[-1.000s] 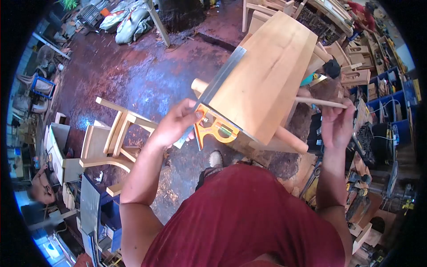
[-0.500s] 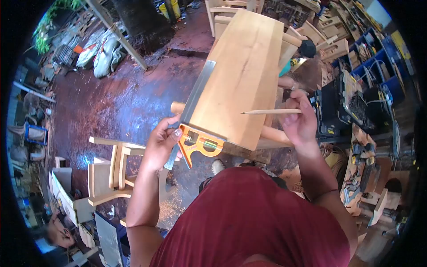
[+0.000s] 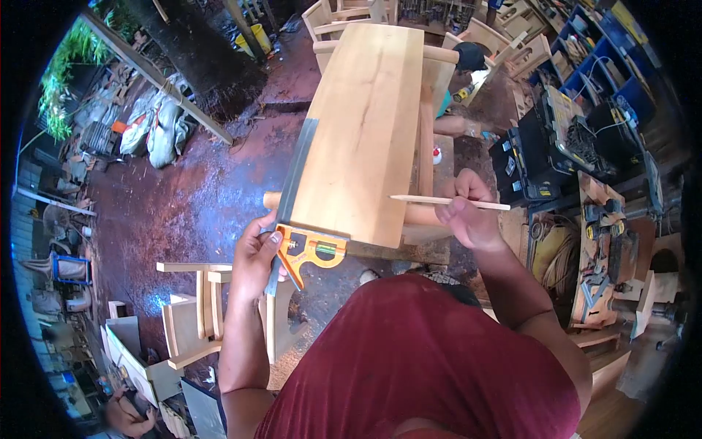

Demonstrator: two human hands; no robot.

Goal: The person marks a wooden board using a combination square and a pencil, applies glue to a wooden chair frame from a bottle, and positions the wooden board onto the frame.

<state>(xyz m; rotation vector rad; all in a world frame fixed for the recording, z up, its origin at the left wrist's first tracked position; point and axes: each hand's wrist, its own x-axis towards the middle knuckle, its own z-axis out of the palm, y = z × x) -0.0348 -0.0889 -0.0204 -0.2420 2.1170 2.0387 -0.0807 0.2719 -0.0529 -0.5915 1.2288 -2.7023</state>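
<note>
My left hand is closed on a combination square with an orange head and a long steel blade. The head sits against the near end of a pale wooden board, and the blade lies along the board's left edge. Between the fingers of my right hand is a pencil. Its tip points left, over the board's near right part, and its other end sticks out past my fingers. I cannot tell whether the tip touches the wood.
Rounded wooden legs jut out beside the board. A wooden chair frame stands at lower left. Black tool cases are on the right, near a bench with tools. Beyond the board is a person with a dark head covering.
The view has shifted, so the board and square appear further left. My right hand has lowered and changed its hold, with the pencil now tilted slightly. My left hand keeps the square against the board.
</note>
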